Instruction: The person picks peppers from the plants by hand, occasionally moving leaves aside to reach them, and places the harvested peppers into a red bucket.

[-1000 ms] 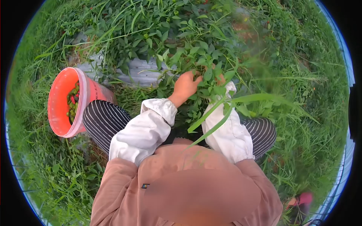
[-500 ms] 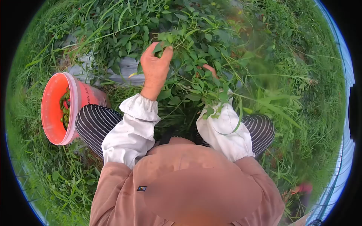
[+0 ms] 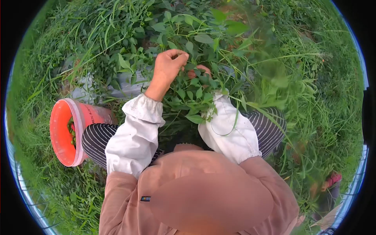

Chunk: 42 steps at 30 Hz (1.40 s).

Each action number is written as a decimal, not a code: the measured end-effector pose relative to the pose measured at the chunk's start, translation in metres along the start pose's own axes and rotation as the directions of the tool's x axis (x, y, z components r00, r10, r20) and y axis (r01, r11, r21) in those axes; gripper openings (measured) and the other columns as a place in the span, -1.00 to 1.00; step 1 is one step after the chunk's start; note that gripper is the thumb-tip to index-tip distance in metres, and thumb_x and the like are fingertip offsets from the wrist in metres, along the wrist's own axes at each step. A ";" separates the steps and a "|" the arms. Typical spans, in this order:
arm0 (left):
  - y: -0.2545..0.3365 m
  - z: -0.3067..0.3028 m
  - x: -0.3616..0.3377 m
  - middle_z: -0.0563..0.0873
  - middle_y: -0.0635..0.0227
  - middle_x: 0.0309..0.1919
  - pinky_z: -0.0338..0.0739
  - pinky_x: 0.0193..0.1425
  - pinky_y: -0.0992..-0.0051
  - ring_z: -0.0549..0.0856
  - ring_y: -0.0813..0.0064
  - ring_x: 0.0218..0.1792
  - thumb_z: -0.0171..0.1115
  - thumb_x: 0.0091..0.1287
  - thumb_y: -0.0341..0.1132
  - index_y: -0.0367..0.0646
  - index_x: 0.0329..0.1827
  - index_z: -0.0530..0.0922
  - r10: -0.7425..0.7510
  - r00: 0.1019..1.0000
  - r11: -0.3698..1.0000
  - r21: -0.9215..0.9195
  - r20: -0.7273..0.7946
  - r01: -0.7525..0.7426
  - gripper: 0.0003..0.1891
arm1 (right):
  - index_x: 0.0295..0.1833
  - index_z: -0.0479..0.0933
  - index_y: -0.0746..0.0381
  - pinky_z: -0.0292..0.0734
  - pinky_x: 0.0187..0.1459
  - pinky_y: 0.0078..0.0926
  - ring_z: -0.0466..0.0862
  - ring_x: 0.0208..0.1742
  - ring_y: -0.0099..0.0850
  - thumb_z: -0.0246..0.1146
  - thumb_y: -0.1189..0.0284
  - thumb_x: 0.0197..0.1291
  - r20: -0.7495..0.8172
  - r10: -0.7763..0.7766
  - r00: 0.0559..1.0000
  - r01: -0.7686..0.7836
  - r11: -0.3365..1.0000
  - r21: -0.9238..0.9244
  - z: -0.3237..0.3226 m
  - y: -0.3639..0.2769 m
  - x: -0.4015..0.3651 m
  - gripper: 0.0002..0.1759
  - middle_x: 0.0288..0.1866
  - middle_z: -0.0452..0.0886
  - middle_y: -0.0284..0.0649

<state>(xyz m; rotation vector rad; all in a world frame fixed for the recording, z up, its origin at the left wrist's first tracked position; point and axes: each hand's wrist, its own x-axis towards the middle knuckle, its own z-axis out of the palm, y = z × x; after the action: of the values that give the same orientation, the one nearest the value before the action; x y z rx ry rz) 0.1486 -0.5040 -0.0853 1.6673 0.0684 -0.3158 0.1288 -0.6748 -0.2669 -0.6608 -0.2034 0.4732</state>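
Observation:
My left hand (image 3: 169, 67) is raised over a leafy green pepper plant (image 3: 192, 92), its thumb and fingers pinched together. What lies between the fingertips, if anything, is too small to make out. Just to the right and lower, my right hand (image 3: 200, 71) reaches in among the stems. Leaves cover most of it, and only some bent fingers show. Both forearms wear white sleeve covers. Beside my left knee a pink-orange bucket (image 3: 78, 131) stands tilted in view, with green and a few red peppers (image 3: 72, 131) inside.
Grass and weeds (image 3: 321, 98) surround the plants on all sides. Strips of grey plastic sheet (image 3: 125, 87) show under the leaves. At the lower right edge are a pink item (image 3: 334, 179) and dark cloth, apparently part of another person.
My left hand has drawn away from the leafy top it was gripping and moved slightly right and down. More of my right hand's fingers show, nearer to the left hand. The view has shifted slightly.

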 end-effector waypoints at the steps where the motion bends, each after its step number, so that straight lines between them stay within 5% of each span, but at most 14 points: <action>1: -0.033 -0.010 0.010 0.64 0.47 -0.46 0.42 -0.32 0.65 0.54 0.69 -0.47 0.35 0.23 -0.35 -0.34 -0.14 0.67 -0.007 1.000 0.997 0.077 -0.001 0.007 -0.77 | -0.14 0.58 0.22 0.55 -0.31 -0.46 0.63 -0.34 -0.46 0.14 0.31 0.33 0.022 -0.018 1.000 0.018 0.999 0.026 0.005 0.001 0.000 -0.78 -0.30 0.65 -0.30; 4: -0.081 -0.004 0.018 0.63 0.48 -0.46 0.38 -0.36 0.67 0.52 0.68 -0.51 0.38 0.23 -0.29 -0.31 -0.12 0.66 -0.026 1.000 0.990 0.138 0.003 0.025 -0.73 | -0.12 0.59 0.25 0.58 -0.27 -0.49 0.66 -0.29 -0.48 0.22 0.38 0.28 -0.146 -0.267 0.953 0.218 0.934 -0.282 -0.010 0.026 0.008 -0.82 -0.23 0.68 -0.27; 6: -0.083 0.001 0.017 0.63 0.49 -0.46 0.37 -0.39 0.67 0.52 0.67 -0.52 0.40 0.22 -0.27 -0.30 -0.11 0.65 -0.036 0.999 0.993 0.114 -0.010 0.037 -0.70 | -0.16 0.57 0.26 0.59 -0.26 -0.49 0.66 -0.29 -0.52 0.29 0.45 0.21 -0.185 0.092 0.978 -0.113 0.987 -0.110 -0.013 0.018 0.018 -0.87 -0.25 0.67 -0.29; 10: -0.077 0.006 0.017 0.65 0.48 -0.46 0.44 -0.48 0.53 0.55 0.62 -0.53 0.47 0.15 -0.26 -0.32 -0.13 0.66 -0.229 0.973 0.970 0.094 0.018 0.226 -0.66 | -0.17 0.57 0.26 0.58 -0.27 -0.49 0.66 -0.30 -0.52 0.29 0.45 0.21 -0.168 0.055 0.984 -0.089 0.976 -0.200 -0.012 0.018 0.017 -0.86 -0.25 0.67 -0.29; 12: -0.086 0.009 0.019 0.70 0.34 -0.46 0.52 -0.40 0.41 0.62 0.44 -0.53 0.48 0.12 -0.26 -0.27 -0.23 0.69 -0.030 0.992 0.827 0.555 -0.121 0.092 -0.72 | -0.17 0.56 0.26 0.58 -0.27 -0.49 0.66 -0.30 -0.52 0.29 0.45 0.20 -0.156 0.024 0.987 -0.064 0.964 -0.260 -0.009 0.015 0.018 -0.86 -0.26 0.67 -0.29; 15: -0.070 0.014 -0.014 0.71 0.10 -0.38 0.55 -0.27 0.24 0.68 0.07 -0.37 0.47 0.03 -0.29 -0.20 -0.29 0.67 0.353 0.929 0.749 0.628 -0.108 -0.212 -0.76 | -0.17 0.56 0.26 0.57 -0.28 -0.49 0.65 -0.31 -0.52 0.30 0.45 0.19 -0.128 -0.022 0.991 -0.023 0.940 -0.342 -0.006 0.014 0.021 -0.86 -0.27 0.66 -0.29; 18: -0.092 0.008 -0.009 0.70 0.15 -0.34 0.56 -0.22 0.22 0.68 0.05 -0.28 0.44 -0.02 -0.31 -0.11 -0.29 0.68 0.541 0.840 0.643 0.660 -0.034 -0.388 -0.78 | -0.17 0.56 0.27 0.56 -0.29 -0.49 0.65 -0.31 -0.53 0.30 0.45 0.19 -0.089 -0.057 0.994 0.015 0.909 -0.417 -0.002 0.018 0.025 -0.85 -0.27 0.66 -0.29; 22: -0.088 0.006 -0.019 0.69 0.28 -0.33 0.56 -0.26 0.26 0.68 0.14 -0.29 0.42 -0.04 -0.34 -0.05 -0.31 0.67 0.380 0.923 0.658 0.719 -0.061 -0.223 -0.80 | -0.18 0.56 0.27 0.55 -0.30 -0.49 0.64 -0.32 -0.53 0.31 0.45 0.18 -0.040 -0.112 0.993 0.075 0.852 -0.519 -0.001 0.016 0.029 -0.85 -0.28 0.66 -0.29; 26: -0.085 0.001 -0.026 0.66 0.35 -0.37 0.57 -0.30 0.29 0.69 0.25 -0.31 0.41 -0.07 -0.35 0.02 -0.14 0.63 0.521 0.842 0.389 0.839 0.140 -0.381 -0.65 | -0.18 0.55 0.27 0.54 -0.30 -0.49 0.64 -0.33 -0.53 0.32 0.45 0.17 0.013 -0.161 0.987 0.135 0.782 -0.608 -0.001 0.015 0.032 -0.84 -0.29 0.66 -0.29; 33: -0.108 -0.007 -0.022 0.65 0.31 -0.37 0.55 -0.33 0.27 0.66 0.26 -0.32 0.36 -0.02 -0.40 0.00 0.00 0.62 0.588 0.789 0.302 0.857 0.176 -0.417 -0.57 | -0.18 0.55 0.28 0.53 -0.32 -0.49 0.63 -0.34 -0.53 0.33 0.46 0.15 0.122 -0.219 0.968 0.237 0.638 -0.733 0.005 0.015 0.038 -0.83 -0.31 0.66 -0.29; 34: -0.109 -0.008 -0.023 0.65 0.31 -0.37 0.55 -0.33 0.27 0.66 0.26 -0.32 0.36 -0.02 -0.40 0.00 0.00 0.62 0.588 0.790 0.303 0.858 0.173 -0.414 -0.57 | -0.18 0.55 0.28 0.53 -0.32 -0.49 0.63 -0.34 -0.53 0.33 0.46 0.15 0.124 -0.216 0.968 0.237 0.639 -0.732 0.009 0.013 0.038 -0.83 -0.31 0.66 -0.29; 36: -0.111 -0.009 -0.024 0.63 0.31 -0.35 0.56 -0.30 0.27 0.66 0.26 -0.28 0.36 0.00 -0.36 -0.02 -0.04 0.62 0.593 0.781 0.261 0.871 0.197 -0.417 -0.62 | -0.20 0.54 0.30 0.47 -0.34 -0.49 0.60 -0.32 -0.57 0.35 0.50 0.11 -0.265 0.106 0.958 -0.181 0.944 -0.276 0.017 0.009 0.038 -0.82 -0.29 0.66 -0.31; 40: -0.086 0.004 -0.045 0.61 0.32 -0.35 0.57 -0.26 0.27 0.66 0.27 -0.25 0.37 -0.01 -0.33 -0.03 -0.12 0.61 0.509 0.826 0.290 0.855 0.242 -0.429 -0.67 | -0.19 0.52 0.33 0.45 -0.35 -0.47 0.57 -0.34 -0.56 0.33 0.44 0.13 -0.108 -0.092 0.990 -0.004 0.744 -0.668 -0.005 0.019 0.041 -0.79 -0.37 0.62 -0.33; 42: -0.075 0.009 -0.054 0.60 0.33 -0.35 0.58 -0.26 0.26 0.66 0.25 -0.23 0.38 -0.01 -0.29 -0.05 -0.16 0.60 0.490 0.840 0.338 0.838 0.233 -0.429 -0.69 | -0.11 0.51 0.34 0.52 -0.30 -0.31 0.66 -0.34 -0.33 0.30 0.38 0.15 -0.067 -0.118 0.991 0.068 0.855 -0.514 -0.001 0.037 0.040 -0.72 -0.37 0.66 -0.13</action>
<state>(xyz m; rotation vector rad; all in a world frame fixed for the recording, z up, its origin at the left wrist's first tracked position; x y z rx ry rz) 0.0780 -0.4961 -0.1456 2.6348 -0.6476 0.2198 0.1512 -0.6303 -0.2900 -1.1900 -0.2725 0.2891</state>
